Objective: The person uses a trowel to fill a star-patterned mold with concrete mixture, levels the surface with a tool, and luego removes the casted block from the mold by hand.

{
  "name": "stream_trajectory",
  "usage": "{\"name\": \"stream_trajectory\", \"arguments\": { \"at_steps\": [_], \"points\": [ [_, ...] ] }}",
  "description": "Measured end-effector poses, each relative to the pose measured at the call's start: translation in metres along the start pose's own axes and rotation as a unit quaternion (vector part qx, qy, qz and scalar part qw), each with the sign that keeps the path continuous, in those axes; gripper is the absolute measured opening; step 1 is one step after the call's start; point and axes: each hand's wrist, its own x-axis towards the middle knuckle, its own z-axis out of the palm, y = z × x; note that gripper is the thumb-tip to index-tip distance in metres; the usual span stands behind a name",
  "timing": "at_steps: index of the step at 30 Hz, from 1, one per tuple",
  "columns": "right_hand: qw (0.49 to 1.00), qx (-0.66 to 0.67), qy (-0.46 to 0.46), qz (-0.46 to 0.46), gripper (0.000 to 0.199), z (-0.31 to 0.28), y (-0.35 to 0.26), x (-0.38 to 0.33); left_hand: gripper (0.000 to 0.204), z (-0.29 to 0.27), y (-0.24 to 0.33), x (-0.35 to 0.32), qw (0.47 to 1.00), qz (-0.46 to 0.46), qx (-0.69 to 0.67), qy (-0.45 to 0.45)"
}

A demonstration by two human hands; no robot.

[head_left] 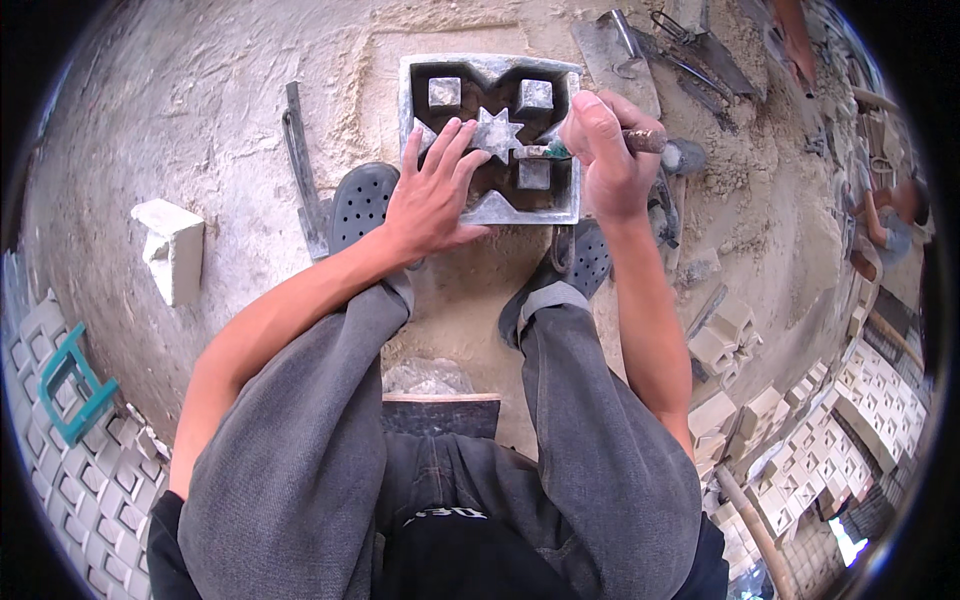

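Observation:
A grey metal block mould (490, 215) lies on the ground between my feet, with square posts inside and a star-shaped piece (497, 135) at its middle. My left hand (437, 190) lies palm down over the mould's near left part, fingers stretched out, fingertips close to the star. My right hand (610, 150) is closed round what looks like a small brush (643, 141) with a brown handle. The brush's greenish, pale tip reaches over the mould, just right of the star. Part of the brush is hidden in my fist.
A flat metal bar (298, 165) and a chipped pale block (172, 250) lie to the left. Trowels (715, 65) and other tools lie at the far right. Patterned blocks (800, 470) are stacked at the near right, with another person (885, 215) beyond. A teal frame (72, 385) stands at the left.

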Motion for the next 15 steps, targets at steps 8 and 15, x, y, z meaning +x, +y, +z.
{"name": "stream_trajectory", "arguments": {
  "at_steps": [8,15],
  "points": [
    [0.998,-0.048,0.006,-0.027,0.036,0.009,0.009,-0.002,0.099,-0.003,-0.002,-0.003,1.0,-0.001,0.007,0.012],
    [0.983,-0.179,0.035,0.018,0.038,0.004,0.065,-0.014,0.101,0.0,0.003,0.0,1.0,0.001,0.004,-0.001]
  ]
}}
